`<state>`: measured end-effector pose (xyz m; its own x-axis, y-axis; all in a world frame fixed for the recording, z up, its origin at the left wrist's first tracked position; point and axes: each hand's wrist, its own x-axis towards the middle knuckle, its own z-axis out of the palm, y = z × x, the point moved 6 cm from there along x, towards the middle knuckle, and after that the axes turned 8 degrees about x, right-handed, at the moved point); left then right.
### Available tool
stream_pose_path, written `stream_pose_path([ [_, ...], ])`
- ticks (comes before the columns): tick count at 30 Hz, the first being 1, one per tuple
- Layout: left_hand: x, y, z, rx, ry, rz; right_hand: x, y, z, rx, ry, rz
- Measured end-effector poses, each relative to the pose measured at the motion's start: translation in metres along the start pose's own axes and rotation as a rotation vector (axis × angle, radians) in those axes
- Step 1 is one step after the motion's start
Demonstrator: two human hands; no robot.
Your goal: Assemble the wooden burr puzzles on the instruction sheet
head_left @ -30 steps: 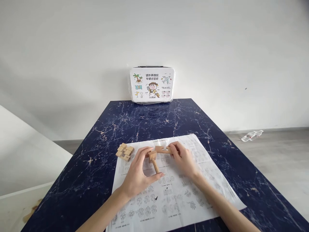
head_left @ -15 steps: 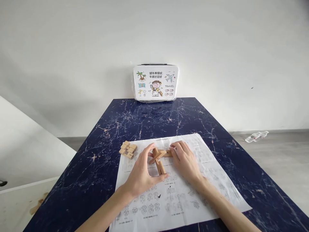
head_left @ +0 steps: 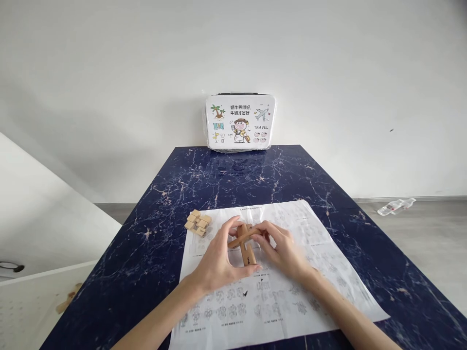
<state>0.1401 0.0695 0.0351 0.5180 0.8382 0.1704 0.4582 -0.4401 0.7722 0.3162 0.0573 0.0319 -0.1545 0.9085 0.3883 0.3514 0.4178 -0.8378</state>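
My left hand [head_left: 222, 260] is closed round a notched wooden puzzle piece [head_left: 248, 255], thumb at its near end and fingers at the far end. A dark mark shows on that near end. A second wooden piece [head_left: 242, 239] lies slantwise across it. My right hand [head_left: 279, 245] pinches the right end of this crossing piece between thumb and fingers. Part of another piece shows behind them, mostly covered by my fingers. Beneath both hands spreads a printed instruction sheet [head_left: 270, 306] with rows of small line drawings.
Left of the sheet's top edge sits an assembled wooden block puzzle [head_left: 198, 222]. A white cartoon case [head_left: 241, 121] in clear wrap stands against the wall at the back of the blue marbled table [head_left: 153, 214]. Clear plastic packaging [head_left: 396, 206] lies on the floor at right.
My right hand has come left and turned inward, now pinching the crossing piece, which has swung round on the notched one. The view has shifted slightly.
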Motion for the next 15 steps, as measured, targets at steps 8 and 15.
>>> stream_pose_path([
  [8,0.0023,-0.0009,-0.0023,-0.047,-0.022,0.002,-0.0029,-0.0045,0.0003,-0.110,0.038,-0.085],
  [15,0.0050,-0.0013,-0.0046,-0.046,-0.045,0.027,-0.0027,-0.0086,0.0009,-0.161,0.021,-0.109],
])
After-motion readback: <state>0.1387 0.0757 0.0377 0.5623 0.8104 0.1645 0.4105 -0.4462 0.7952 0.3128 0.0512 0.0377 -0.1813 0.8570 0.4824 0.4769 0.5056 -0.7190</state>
